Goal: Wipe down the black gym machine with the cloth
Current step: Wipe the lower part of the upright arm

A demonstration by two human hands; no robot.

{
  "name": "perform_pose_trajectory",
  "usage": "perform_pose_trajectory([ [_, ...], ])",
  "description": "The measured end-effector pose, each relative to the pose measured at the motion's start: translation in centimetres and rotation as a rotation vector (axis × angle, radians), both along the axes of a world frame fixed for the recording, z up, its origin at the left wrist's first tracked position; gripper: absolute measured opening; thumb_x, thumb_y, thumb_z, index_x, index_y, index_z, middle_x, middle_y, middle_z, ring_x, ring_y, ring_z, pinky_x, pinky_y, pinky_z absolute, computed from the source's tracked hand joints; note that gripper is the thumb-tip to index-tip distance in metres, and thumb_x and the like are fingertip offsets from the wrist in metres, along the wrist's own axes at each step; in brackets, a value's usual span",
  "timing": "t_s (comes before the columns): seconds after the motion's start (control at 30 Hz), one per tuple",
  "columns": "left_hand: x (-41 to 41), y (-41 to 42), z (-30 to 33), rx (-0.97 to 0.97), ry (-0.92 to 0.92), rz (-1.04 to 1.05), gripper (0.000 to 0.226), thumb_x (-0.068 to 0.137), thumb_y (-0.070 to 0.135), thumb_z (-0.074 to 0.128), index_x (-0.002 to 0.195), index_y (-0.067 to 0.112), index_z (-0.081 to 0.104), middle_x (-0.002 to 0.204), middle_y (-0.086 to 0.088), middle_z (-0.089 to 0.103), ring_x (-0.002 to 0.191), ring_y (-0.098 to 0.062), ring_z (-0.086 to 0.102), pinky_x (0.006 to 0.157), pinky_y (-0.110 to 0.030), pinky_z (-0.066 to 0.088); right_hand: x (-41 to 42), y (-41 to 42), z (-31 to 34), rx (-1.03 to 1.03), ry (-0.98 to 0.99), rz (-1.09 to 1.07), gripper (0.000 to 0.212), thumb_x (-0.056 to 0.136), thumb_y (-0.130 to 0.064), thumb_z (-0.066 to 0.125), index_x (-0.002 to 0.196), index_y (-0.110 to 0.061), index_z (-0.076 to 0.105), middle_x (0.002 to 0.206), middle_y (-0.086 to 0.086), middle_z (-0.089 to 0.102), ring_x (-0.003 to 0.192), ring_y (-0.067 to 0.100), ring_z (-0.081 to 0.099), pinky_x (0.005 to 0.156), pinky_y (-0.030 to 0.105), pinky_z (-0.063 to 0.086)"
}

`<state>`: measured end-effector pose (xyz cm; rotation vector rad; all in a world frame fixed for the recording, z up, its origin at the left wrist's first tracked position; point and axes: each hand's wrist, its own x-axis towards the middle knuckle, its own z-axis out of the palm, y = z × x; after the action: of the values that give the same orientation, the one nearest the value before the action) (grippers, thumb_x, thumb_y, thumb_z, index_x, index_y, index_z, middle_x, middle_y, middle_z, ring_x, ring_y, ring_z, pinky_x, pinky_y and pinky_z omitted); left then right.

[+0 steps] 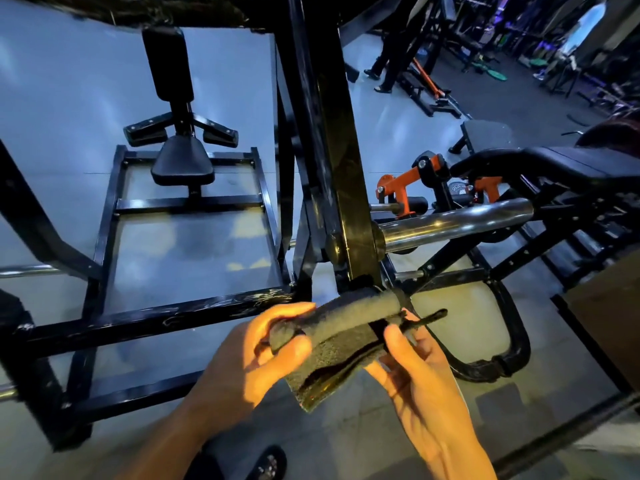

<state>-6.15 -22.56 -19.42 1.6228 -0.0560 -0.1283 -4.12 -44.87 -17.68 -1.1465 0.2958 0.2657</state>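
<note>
- The left hand (252, 358) gripped the folded dark cloth (339, 344), fingers curled round its left end.
- The right hand (422, 372) pinched the cloth's right edge between thumb and fingers.
- The cloth was held just below the black gym machine (332, 161), near its upright's foot.

One wide-angle head camera is looking forward and down. It is sitting close above the hands (332, 362), facing the black gym machine (332, 140).
</note>
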Motion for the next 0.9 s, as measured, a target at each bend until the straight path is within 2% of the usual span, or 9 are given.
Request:
perform_pose_trajectory([
  [0.07, 0.6, -0.3, -0.2, -0.036, 0.045, 0.105, 0.053, 0.094, 0.065, 0.058, 0.087, 0.014, 0.068, 0.07, -0.005, 0.062, 0.071, -0.015, 0.063, 0.065, -0.043, 0.057, -0.3, -0.1, -0.2, -0.014, 0.002, 0.032, 0.047, 0.078, 0.002, 0.068, 0.124, -0.007, 0.066, 0.082, 0.005, 0.076, 0.067, 0.012, 0.073, 0.06, 0.025, 0.061],
  [0.1, 0.8, -0.4, -0.3, -0.123, 0.114, 0.148, 0.067, 0.095, 0.069, 0.055, 0.077, 0.005, 0.06, 0.063, -0.011, 0.054, 0.065, -0.021, 0.059, 0.062, -0.04, 0.057, -0.5, -0.1, -0.4, -0.019, -0.012, 0.045, 0.049, 0.076, 0.006, 0.069, 0.123, -0.007, 0.067, 0.087, 0.009, 0.077, 0.071, 0.014, 0.074, 0.061, 0.026, 0.061],
  [0.2, 0.5, -0.4, 0.0, -0.332, 0.206, 0.158, 0.06, 0.095, 0.059, 0.057, 0.079, 0.002, 0.062, 0.062, 0.007, 0.064, 0.063, -0.011, 0.065, 0.06, -0.012, 0.047, -1.0, -0.5, -1.5, -0.052, -0.085, 0.097, 0.07, 0.05, -0.014, 0.099, 0.115, -0.017, 0.074, 0.109, 0.017, 0.076, 0.089, 0.023, 0.076, 0.072, 0.03, 0.062],
  [0.33, 0.5, -0.3, -1.1, -0.365, 0.192, 0.12, 0.027, 0.09, 0.032, 0.07, 0.106, 0.011, 0.076, 0.104, -0.006, 0.079, 0.101, -0.028, 0.075, 0.083, -0.034, 0.058, -1.5, -2.7, -2.6, -0.144, 0.0, 0.382, 0.069, 0.061, -0.031, 0.097, 0.123, -0.028, 0.067, 0.128, 0.021, 0.069, 0.121, 0.039, 0.065, 0.108, 0.052, 0.05],
  [0.5, 0.5, 0.2, -0.7, -0.495, 0.272, 0.053, 0.02, 0.089, 0.023, 0.078, 0.071, 0.013, 0.077, 0.068, -0.007, 0.07, 0.058, -0.018, 0.069, 0.056, -0.024, 0.054, -1.4, -2.5, -3.4, -0.066, 0.103, 0.453, 0.099, 0.071, -0.052, 0.09, 0.151, -0.017, 0.042, 0.152, 0.006, 0.054, 0.139, 0.031, 0.053, 0.117, 0.055, 0.038],
  [0.57, 0.6, 0.5, -1.4, -0.501, 0.292, 0.018, 0.013, 0.086, 0.018, 0.079, 0.074, 0.015, 0.078, 0.072, -0.007, 0.07, 0.062, -0.018, 0.069, 0.058, -0.026, 0.055, -1.3, -1.0, -3.9, 0.005, 0.103, 0.428, 0.094, 0.068, -0.041, 0.095, 0.147, -0.016, 0.051, 0.139, 0.008, 0.065, 0.126, 0.027, 0.063, 0.107, 0.044, 0.049],
  [0.67, 0.6, 0.9, -1.4, -0.449, 0.288, -0.057, 0.023, 0.079, 0.038, 0.079, 0.086, 0.016, 0.08, 0.086, -0.009, 0.074, 0.077, -0.021, 0.072, 0.068, -0.028, 0.056, -1.0, 0.0, -5.1, 0.082, 0.106, 0.334, 0.062, 0.053, -0.013, 0.099, 0.11, -0.003, 0.077, 0.087, 0.018, 0.074, 0.076, 0.023, 0.074, 0.067, 0.026, 0.059],
  [0.8, 0.6, 2.4, -3.0, -0.372, 0.372, -0.145, 0.039, 0.081, 0.031, 0.081, 0.113, 0.009, 0.076, 0.114, -0.018, 0.074, 0.107, -0.03, 0.072, 0.09, -0.035, 0.057, -0.5, 0.7, -4.6, 0.025, 0.077, 0.255, 0.076, 0.047, -0.038, 0.103, 0.111, -0.005, 0.078, 0.118, 0.024, 0.072, 0.106, 0.031, 0.073, 0.08, 0.034, 0.061],
  [0.9, -0.1, 2.9, -5.4, -0.419, 0.527, -0.168, 0.066, 0.076, 0.035, 0.09, 0.12, -0.007, 0.066, 0.111, -0.025, 0.064, 0.102, -0.031, 0.06, 0.083, -0.031, 0.053, -0.2, 0.1, -4.3, -0.027, 0.038, 0.203, 0.035, 0.079, -0.028, 0.081, 0.106, -0.006, 0.08, 0.114, 0.023, 0.074, 0.099, 0.029, 0.075, 0.074, 0.031, 0.061],
])
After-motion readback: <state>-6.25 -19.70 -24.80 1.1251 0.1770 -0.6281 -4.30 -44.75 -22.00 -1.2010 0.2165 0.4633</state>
